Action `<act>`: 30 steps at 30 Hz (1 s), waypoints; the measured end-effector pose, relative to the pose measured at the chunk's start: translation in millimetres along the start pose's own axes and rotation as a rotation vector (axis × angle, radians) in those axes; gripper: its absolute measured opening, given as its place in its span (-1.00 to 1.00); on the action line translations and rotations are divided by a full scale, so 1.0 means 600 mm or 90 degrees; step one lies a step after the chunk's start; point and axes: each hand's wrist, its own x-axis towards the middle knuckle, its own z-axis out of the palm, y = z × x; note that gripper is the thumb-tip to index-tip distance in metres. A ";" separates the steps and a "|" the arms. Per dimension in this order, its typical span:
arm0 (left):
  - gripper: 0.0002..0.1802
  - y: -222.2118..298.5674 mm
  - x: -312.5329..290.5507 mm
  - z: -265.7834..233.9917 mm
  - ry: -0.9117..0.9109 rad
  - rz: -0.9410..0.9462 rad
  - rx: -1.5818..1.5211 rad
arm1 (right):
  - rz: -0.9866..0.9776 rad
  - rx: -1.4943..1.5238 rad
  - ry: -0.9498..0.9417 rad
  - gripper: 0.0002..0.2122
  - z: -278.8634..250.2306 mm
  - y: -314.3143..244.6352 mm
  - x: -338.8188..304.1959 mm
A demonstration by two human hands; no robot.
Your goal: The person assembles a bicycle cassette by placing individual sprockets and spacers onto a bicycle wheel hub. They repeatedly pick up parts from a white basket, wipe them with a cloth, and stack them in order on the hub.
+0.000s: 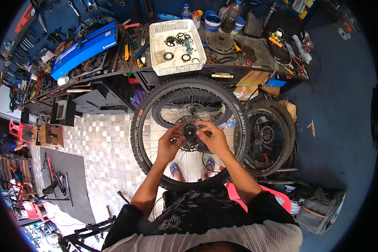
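Observation:
A bicycle wheel [137,126] with a knobbly black tyre stands in front of me, its hub side tilted up toward me. At its middle is the dark toothed sprocket cassette [190,133]. My left hand [170,143] closes its fingers on the cassette's left edge. On the opposite edge, my right hand [213,137] holds the cassette with thumb and fingers bent in. Fingertips partly hide where each hand meets the teeth, so I cannot tell which sprocket they touch.
Beyond the wheel, a white plastic basket [178,69] with small sprockets and chainring parts sits on the cluttered workbench [260,56]. A large sprocket cluster [221,43] lies beside it. More wheels [266,166] lean at right. A red stool [281,196] is close behind my right arm.

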 end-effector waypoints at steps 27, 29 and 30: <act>-0.17 -0.221 0.042 0.023 0.027 0.033 0.364 | 0.113 -0.301 -0.159 -0.47 0.076 0.168 0.039; -0.17 -0.223 0.042 0.022 0.020 0.022 0.362 | 0.103 -0.301 -0.157 -0.46 0.074 0.164 0.038; -0.18 -0.223 0.041 0.021 0.013 -0.010 0.367 | 0.106 -0.300 -0.155 -0.46 0.074 0.163 0.038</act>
